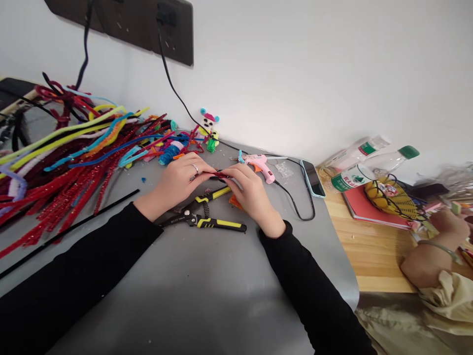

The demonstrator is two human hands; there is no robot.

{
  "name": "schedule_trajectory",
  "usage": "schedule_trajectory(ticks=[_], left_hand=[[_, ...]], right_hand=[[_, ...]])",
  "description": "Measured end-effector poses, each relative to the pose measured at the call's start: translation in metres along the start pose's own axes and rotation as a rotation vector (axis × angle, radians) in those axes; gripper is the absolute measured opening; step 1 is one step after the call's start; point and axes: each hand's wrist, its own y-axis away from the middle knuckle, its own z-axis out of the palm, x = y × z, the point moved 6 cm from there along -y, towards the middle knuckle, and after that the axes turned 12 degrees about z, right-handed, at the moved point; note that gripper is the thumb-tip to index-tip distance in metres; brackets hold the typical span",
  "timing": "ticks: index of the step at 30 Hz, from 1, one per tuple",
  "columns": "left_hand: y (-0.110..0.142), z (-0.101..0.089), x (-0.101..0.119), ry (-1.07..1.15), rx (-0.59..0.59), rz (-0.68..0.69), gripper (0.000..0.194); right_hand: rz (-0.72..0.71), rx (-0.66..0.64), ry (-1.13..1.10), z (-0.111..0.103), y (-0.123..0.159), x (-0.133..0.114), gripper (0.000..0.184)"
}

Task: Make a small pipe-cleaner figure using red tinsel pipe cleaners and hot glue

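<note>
My left hand [181,180], with a ring on one finger, pinches a small dark red pipe cleaner piece [219,174]. Fingertips of my right hand [251,190] close on the same piece from the other side, so the two hands almost meet. Much of the piece is hidden by the fingers. Just beneath the hands lie black and yellow wire cutters [221,225], their handles apart. A bit of orange material [235,201] shows beside the right hand. Behind it rests a pink glue gun [263,167] with a black cord.
A heap of coloured pipe cleaners [92,148] covers the left side. Small pipe cleaner figures [209,125] stand by the wall. A phone [312,178] lies at the mat's right edge, near plastic bottles [354,175] and a yellow basket [391,199]. Another person's arm [428,256] is at far right.
</note>
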Motion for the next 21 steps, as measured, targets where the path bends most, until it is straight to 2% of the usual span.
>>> schedule_trajectory(ticks=[7, 18, 21], left_hand=[[-0.0016, -0.0013, 0.0077, 0.026, 0.044, 0.091, 0.028], [0.0007, 0.0028, 0.0034, 0.038, -0.007, 0.045, 0.033], [-0.0001, 0.0029, 0.0051, 0.029, -0.011, 0.055, 0.032]], right_hand=[[-0.019, -0.037, 0.070, 0.0035, 0.0006, 0.0002, 0.035], [-0.029, -0.101, 0.060, 0.0065, 0.0017, 0.0013, 0.035], [-0.005, -0.076, 0.028, 0.0065, 0.0016, 0.0034, 0.035]])
